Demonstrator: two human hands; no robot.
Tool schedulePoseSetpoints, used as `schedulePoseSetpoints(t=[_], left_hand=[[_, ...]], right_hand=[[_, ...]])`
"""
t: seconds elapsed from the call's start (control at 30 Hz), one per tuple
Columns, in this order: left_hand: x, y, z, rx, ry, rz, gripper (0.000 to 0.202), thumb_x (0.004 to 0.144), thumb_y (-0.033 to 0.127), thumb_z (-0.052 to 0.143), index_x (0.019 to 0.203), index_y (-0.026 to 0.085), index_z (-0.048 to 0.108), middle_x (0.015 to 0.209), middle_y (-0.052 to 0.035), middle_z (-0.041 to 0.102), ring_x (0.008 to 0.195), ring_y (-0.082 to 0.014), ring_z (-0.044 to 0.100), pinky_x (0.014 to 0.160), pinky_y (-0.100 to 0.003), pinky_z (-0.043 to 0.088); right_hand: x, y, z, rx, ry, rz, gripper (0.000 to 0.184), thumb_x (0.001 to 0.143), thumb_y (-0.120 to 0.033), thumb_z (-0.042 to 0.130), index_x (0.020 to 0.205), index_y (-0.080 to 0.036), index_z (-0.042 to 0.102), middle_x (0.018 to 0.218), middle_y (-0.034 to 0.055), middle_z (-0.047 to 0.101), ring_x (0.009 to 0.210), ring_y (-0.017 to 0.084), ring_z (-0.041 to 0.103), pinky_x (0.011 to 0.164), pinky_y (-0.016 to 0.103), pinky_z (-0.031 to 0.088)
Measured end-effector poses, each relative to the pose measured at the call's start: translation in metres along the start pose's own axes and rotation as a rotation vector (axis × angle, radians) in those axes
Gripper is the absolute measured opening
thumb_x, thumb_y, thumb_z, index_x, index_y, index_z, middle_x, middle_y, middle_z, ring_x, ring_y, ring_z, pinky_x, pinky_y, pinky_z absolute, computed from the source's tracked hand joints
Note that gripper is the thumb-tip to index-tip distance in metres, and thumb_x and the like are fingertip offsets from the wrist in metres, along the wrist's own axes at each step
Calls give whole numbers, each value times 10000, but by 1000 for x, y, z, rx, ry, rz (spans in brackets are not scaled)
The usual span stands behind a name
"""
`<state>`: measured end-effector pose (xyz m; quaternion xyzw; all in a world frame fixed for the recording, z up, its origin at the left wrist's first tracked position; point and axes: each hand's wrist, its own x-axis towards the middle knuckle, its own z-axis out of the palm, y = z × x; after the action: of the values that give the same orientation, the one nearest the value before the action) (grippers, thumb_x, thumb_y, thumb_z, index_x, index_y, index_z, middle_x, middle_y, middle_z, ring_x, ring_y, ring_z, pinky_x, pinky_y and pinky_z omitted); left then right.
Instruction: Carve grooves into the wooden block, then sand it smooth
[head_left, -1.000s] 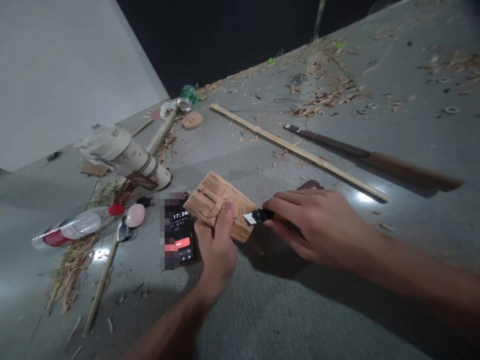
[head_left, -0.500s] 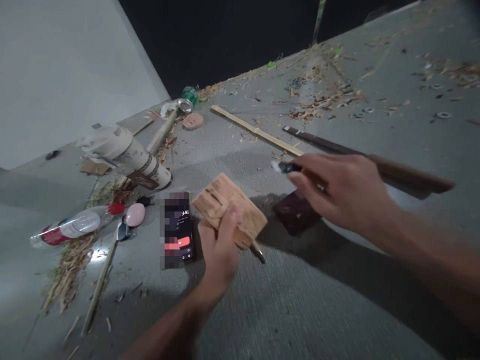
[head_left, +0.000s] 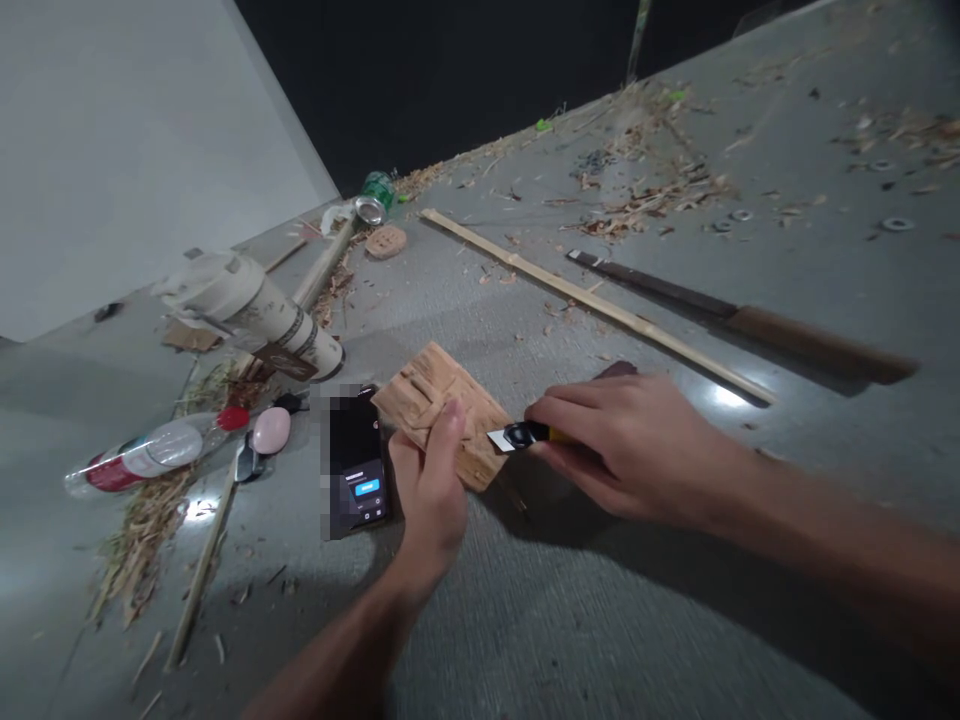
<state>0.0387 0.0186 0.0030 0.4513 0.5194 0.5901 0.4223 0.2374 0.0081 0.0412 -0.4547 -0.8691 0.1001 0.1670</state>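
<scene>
1. Pale wood, dead centre: my wooden block, held above the grey floor, notches and ridges all over its upper face.
2. Left hand comes in from seven o'clock, closed on the block, thumb laid across the face. The other fingers run behind and underneath, where I can't see them all. A firm pinch, by the look of it.
3. And here's the right hand at three o'clock, curled tight around a black-and-yellow utility knife, its pale blade poking out towards nine.
4. That blade lies over the block's three-to-four o'clock edge. Touching, or just above? From here I can't tell.
5. So the step in hand, I'd judge, is paring the wood: one hand steadying, the other cutting.
6. The next stroke calls for a locked left grip, a shallow blade angle and short, controlled movement. My thumb tip is near the blade, so it needs keeping clear.
7. Round the block: smartphone between eight and nine o'clock, just beside my left hand; bamboo strip out at two, well apart; beyond that, a long dark-bladed tool with a brown handle.
</scene>
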Motion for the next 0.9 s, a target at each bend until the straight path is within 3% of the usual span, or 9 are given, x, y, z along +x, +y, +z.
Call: schedulePoseSetpoints(t=[0.17, 0.37, 0.43, 0.53, 0.6, 0.77, 0.9], left_hand=[[-1, 3, 0, 38, -54, 6, 255, 919, 448, 723, 832, 210, 753, 826, -35, 760, 782, -193, 715, 729, -296, 590], [-2, 4, 0, -29, -85, -37, 280, 905, 494, 744, 866, 217, 754, 848, -46, 755, 821, -212, 735, 728, -311, 618], [-9, 5, 0, -35, -117, -59, 293, 882, 510, 771, 872, 217, 757, 814, -41, 746, 771, -203, 729, 678, -296, 619], [-24, 6, 0, -25, -251, -96, 267, 875, 482, 799, 884, 217, 763, 771, -35, 740, 666, -176, 699, 605, -271, 605], [-29, 7, 1, -25, -318, -84, 257, 898, 470, 778, 874, 214, 770, 763, -41, 742, 662, -177, 696, 609, -275, 608], [-15, 2, 2, -46, -164, -71, 309, 918, 514, 746, 826, 221, 771, 794, -46, 745, 743, -189, 710, 646, -269, 599], [-7, 1, 2, -126, -116, -101, 324, 906, 552, 747, 840, 236, 774, 837, -43, 758, 798, -200, 728, 703, -286, 616]], right_hand=[[-1, 1, 1, -16, -20, 8, 303, 1051, -354, 442, 974, -182, 679, 826, 41, 707, 659, 171, 609, 636, 342, 278], [-1, 3, 2, -121, 55, 58, 317, 1070, -371, 423, 1047, -191, 683, 902, 56, 724, 743, 201, 644, 631, 336, 305], [-1, 8, -2, -182, 142, 147, 334, 1076, -404, 416, 1040, -200, 678, 891, 59, 721, 697, 191, 613, 605, 329, 288], [-1, 22, -10, -271, 305, 394, 333, 1065, -450, 458, 947, -204, 649, 735, 48, 650, 606, 173, 509, 579, 322, 251], [-1, 29, -14, -248, 350, 436, 319, 1040, -434, 484, 843, -211, 599, 655, 33, 573, 573, 167, 448, 573, 324, 238], [0, 23, -11, -51, 306, 279, 324, 1036, -413, 459, 808, -218, 581, 615, 13, 532, 550, 175, 470, 567, 328, 273], [-1, 9, -6, 241, 215, 277, 355, 1026, -499, 533, 847, -211, 638, 614, -12, 583, 540, 149, 524, 544, 305, 336]])
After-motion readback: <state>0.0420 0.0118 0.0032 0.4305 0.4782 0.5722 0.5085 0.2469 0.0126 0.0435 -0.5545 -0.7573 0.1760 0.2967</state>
